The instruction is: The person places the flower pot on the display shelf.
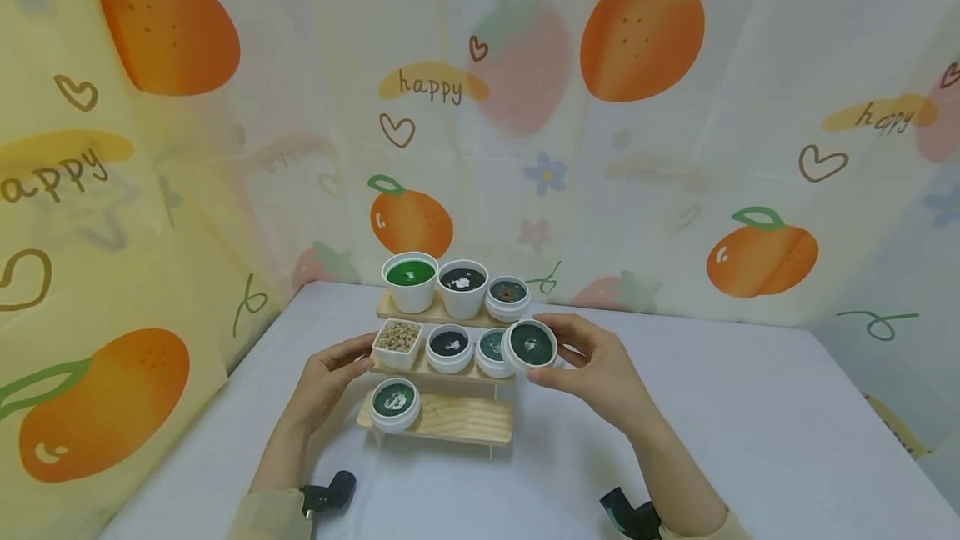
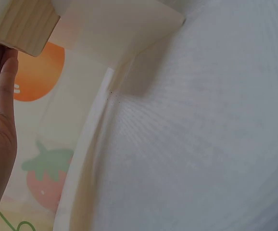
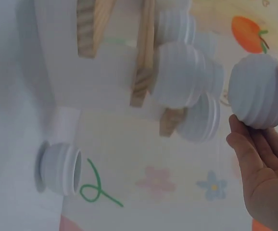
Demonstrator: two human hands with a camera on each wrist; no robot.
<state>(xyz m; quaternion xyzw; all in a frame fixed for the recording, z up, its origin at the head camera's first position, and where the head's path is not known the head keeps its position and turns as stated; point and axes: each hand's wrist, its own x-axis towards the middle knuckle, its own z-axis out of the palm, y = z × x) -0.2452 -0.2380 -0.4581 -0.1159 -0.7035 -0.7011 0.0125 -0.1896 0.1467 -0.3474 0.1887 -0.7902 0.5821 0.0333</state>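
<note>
My right hand (image 1: 592,365) grips a white ribbed pot (image 1: 532,344) with a dark green inside, thumb and fingers on opposite sides. In the head view the pot overlaps the right end of the middle shelf; in the right wrist view this ribbed pot (image 3: 257,91) is apart from the shelves. My left hand (image 1: 330,377) rests its fingers at the left end of the middle wooden shelf (image 1: 465,369), beside a square white dish (image 1: 397,343) of beige grains. The fingers (image 2: 5,86) look straight against the shelf end in the left wrist view.
Two ribbed pots stand right of the dish. The top shelf (image 1: 385,307) bears two white cups and a ribbed pot (image 1: 507,298). Another ribbed pot (image 1: 395,404) sits at the left of the bottom shelf (image 1: 468,419). A white pot (image 3: 57,168) stands on the table near the backdrop.
</note>
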